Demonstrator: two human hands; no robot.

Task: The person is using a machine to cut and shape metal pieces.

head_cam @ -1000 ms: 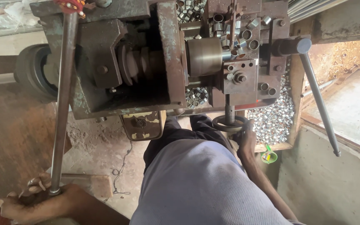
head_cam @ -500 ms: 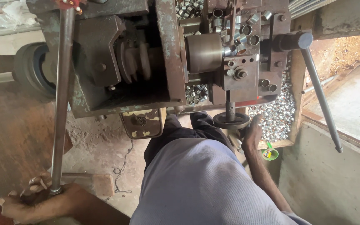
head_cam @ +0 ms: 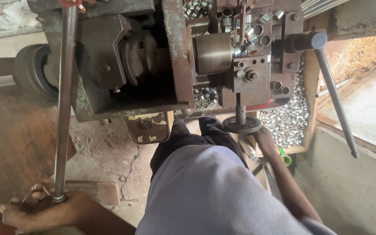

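- While the person leans over the machine, the left hand (head_cam: pixel 40 211) sits nearest the camera, its fingers curled shut around the lower end of the long steel lever (head_cam: pixel 64 100); the bar rises from between those fingers up to the machine's top edge.
- Judged from the grip, the step in hand looks like working the lever while the other hand tends the feed — the next move would call for a steady pull on the bar with the wrist kept in line.
- Farther out, the right hand (head_cam: pixel 267 140) rests against the rim of the small round handwheel (head_cam: pixel 241 125); its fingers are wrapped at the wheel's near edge, though how tightly they close cannot be told.
- Just beyond those fingers, the wheel's short shaft runs up into the tool block (head_cam: pixel 251 76), which stands beside the smooth metal cylinder (head_cam: pixel 214 53).
- To the outside of the right hand, a second lever (head_cam: pixel 334 93) slants down from a dark knob, well apart from the fingers and untouched.
- Counted: two hands, two levers, one handwheel, one cylinder.
- Farthest off, small metal rings (head_cam: pixel 286 119) lie heaped in the tray past the wheel, with more at the machine's top — too many to count.
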